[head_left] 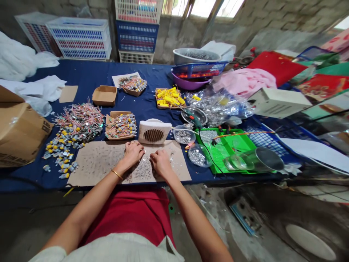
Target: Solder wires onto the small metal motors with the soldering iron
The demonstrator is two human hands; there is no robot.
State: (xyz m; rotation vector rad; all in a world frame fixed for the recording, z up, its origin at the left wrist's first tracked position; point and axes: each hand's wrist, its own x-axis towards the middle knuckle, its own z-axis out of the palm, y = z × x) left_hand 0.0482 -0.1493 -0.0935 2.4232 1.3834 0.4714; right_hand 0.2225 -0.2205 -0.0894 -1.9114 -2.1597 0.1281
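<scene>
My left hand [133, 152] rests over a flat cardboard sheet [92, 163], its fingers curled down and close together. Opposite it, my right hand [160, 162] has thumb and fingers pinched low over the same sheet. Anything between either hand's fingertips is too small or hidden to make out. Tiny metal bits [143, 171] lie scattered on the cardboard between and below the hands. Just beyond the fingers stands a white box with a round slatted grille [155, 133]. A cardboard tray of small wired motors [121, 125] sits past my left hand.
Loose yellow-capped motors [61, 153] and a wired heap [81, 118] lie left, beside a carton [21, 131]. To the right are clear bowls of metal parts [200, 155], a soldering iron [195, 118] and a green basket [215, 145]. Yellow parts [169, 96] fill a tray behind.
</scene>
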